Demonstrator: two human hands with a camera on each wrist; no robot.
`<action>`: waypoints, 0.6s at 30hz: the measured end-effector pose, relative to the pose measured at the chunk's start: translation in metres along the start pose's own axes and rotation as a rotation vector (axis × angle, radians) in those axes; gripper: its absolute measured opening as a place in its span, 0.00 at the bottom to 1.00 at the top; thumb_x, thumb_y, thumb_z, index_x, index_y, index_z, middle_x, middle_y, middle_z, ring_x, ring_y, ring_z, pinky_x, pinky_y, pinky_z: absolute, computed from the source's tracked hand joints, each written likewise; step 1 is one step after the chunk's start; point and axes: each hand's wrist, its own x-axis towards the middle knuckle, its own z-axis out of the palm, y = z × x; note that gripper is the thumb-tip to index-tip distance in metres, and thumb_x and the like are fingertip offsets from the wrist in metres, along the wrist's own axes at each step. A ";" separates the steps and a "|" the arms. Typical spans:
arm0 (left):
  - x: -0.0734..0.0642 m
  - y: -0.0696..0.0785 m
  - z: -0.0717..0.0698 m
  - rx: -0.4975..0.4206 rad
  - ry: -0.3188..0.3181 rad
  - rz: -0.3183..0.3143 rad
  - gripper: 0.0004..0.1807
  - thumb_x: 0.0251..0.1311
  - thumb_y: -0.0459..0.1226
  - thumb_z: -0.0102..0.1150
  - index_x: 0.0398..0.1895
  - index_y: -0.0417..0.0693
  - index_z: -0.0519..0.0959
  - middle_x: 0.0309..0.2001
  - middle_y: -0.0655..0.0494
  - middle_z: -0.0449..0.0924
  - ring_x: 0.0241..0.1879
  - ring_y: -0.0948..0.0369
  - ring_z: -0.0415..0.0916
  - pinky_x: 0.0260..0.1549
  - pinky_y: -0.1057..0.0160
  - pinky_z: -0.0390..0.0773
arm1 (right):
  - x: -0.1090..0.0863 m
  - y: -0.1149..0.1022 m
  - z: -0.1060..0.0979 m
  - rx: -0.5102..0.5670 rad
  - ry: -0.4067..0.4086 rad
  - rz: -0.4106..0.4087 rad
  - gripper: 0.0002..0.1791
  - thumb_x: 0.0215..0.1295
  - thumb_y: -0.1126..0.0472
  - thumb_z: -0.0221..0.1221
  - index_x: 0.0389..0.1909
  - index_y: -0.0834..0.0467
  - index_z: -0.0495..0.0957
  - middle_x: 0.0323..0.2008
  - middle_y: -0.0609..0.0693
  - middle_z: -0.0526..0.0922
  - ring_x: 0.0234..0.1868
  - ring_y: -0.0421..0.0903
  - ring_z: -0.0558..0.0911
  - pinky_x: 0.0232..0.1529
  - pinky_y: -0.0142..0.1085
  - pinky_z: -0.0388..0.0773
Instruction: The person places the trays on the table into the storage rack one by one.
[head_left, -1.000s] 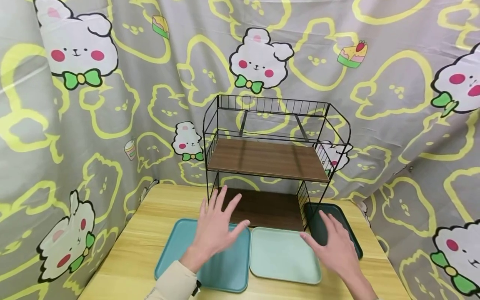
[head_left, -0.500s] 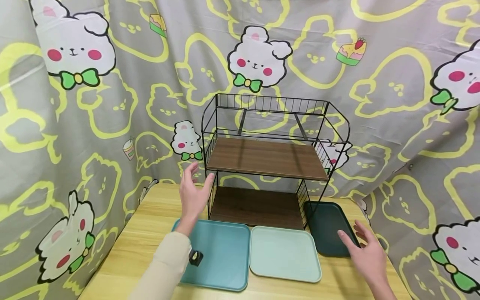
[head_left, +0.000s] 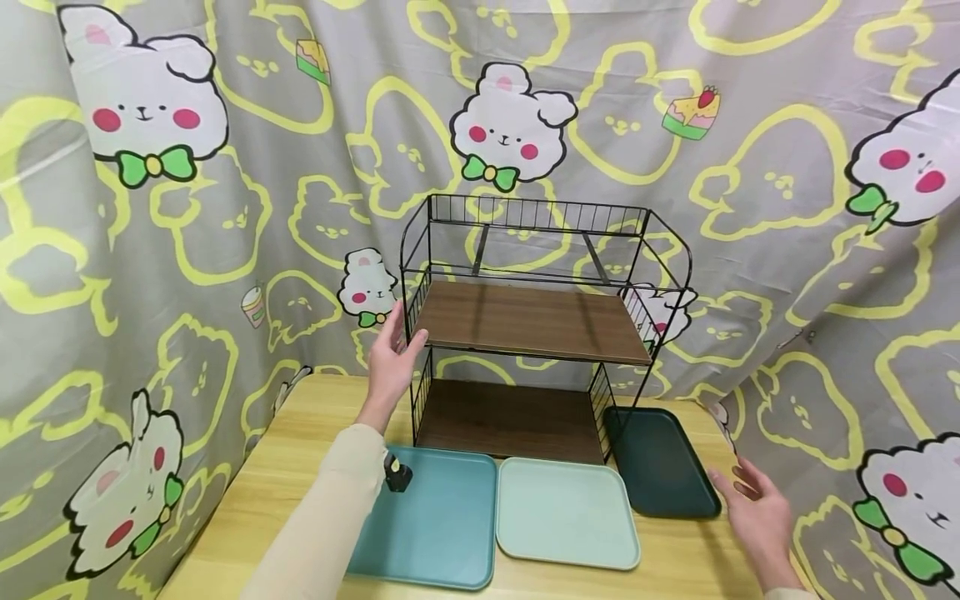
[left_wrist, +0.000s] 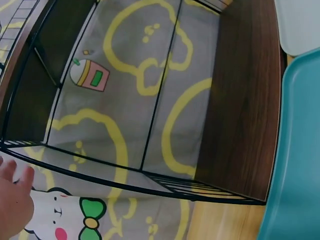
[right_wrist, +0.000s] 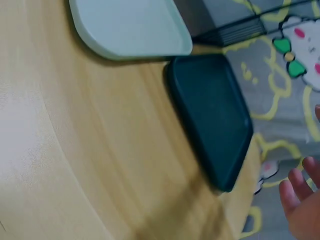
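Note:
A black wire rack with brown wooden shelves stands at the back of the table. My left hand is by the rack's left post, its fingers relaxed and holding nothing. In the left wrist view that hand is just outside the black side wire; contact is unclear. Off the right edge of a dark green tray, my right hand hovers with loose fingers. The right wrist view shows a gap between this hand and the dark tray.
Before the rack lie a blue tray, partly under my left sleeve, and a mint green tray beside it. All rest on a wooden table. A patterned curtain surrounds the back and sides.
My left hand has moved left and up, from over the blue tray to the rack's left post. The right hand has shifted right and down, past the dark green tray.

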 end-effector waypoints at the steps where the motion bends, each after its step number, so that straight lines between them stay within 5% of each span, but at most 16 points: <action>1: 0.000 -0.001 0.000 -0.002 -0.009 0.005 0.39 0.76 0.44 0.63 0.85 0.63 0.58 0.85 0.58 0.57 0.84 0.55 0.56 0.83 0.51 0.62 | 0.004 0.004 0.002 -0.001 -0.002 0.007 0.42 0.69 0.42 0.69 0.77 0.58 0.71 0.37 0.15 0.70 0.38 0.16 0.67 0.35 0.13 0.69; 4: 0.000 -0.001 0.001 -0.028 -0.032 0.032 0.39 0.76 0.41 0.62 0.85 0.62 0.58 0.84 0.55 0.57 0.83 0.54 0.58 0.82 0.51 0.62 | 0.015 0.016 0.010 -0.001 -0.021 0.048 0.42 0.69 0.43 0.69 0.77 0.60 0.70 0.38 0.19 0.78 0.37 0.17 0.70 0.34 0.15 0.70; 7: 0.000 -0.001 0.002 -0.052 -0.040 0.052 0.39 0.76 0.38 0.62 0.85 0.59 0.58 0.83 0.51 0.59 0.82 0.52 0.60 0.81 0.50 0.63 | 0.024 0.031 0.018 -0.033 -0.062 0.078 0.44 0.70 0.44 0.67 0.78 0.64 0.66 0.55 0.49 0.89 0.52 0.40 0.82 0.51 0.28 0.78; 10: 0.001 -0.002 0.004 -0.072 -0.039 0.066 0.38 0.76 0.36 0.61 0.85 0.58 0.59 0.82 0.49 0.61 0.82 0.51 0.61 0.80 0.50 0.65 | 0.029 0.047 0.026 -0.066 -0.103 0.104 0.45 0.73 0.45 0.64 0.80 0.68 0.61 0.74 0.70 0.70 0.71 0.66 0.71 0.72 0.52 0.71; 13: 0.001 -0.004 0.006 -0.099 -0.047 0.076 0.37 0.76 0.35 0.60 0.84 0.59 0.61 0.82 0.51 0.63 0.81 0.53 0.63 0.80 0.54 0.66 | 0.030 0.061 0.031 -0.081 -0.098 0.134 0.43 0.73 0.50 0.64 0.78 0.70 0.61 0.74 0.72 0.68 0.74 0.70 0.67 0.80 0.62 0.57; 18: 0.002 -0.007 0.004 -0.127 -0.037 0.082 0.37 0.75 0.32 0.60 0.84 0.55 0.62 0.81 0.52 0.65 0.81 0.55 0.63 0.79 0.58 0.66 | 0.033 0.070 0.039 -0.167 -0.083 0.106 0.36 0.72 0.54 0.62 0.73 0.69 0.68 0.69 0.71 0.73 0.71 0.71 0.70 0.77 0.62 0.57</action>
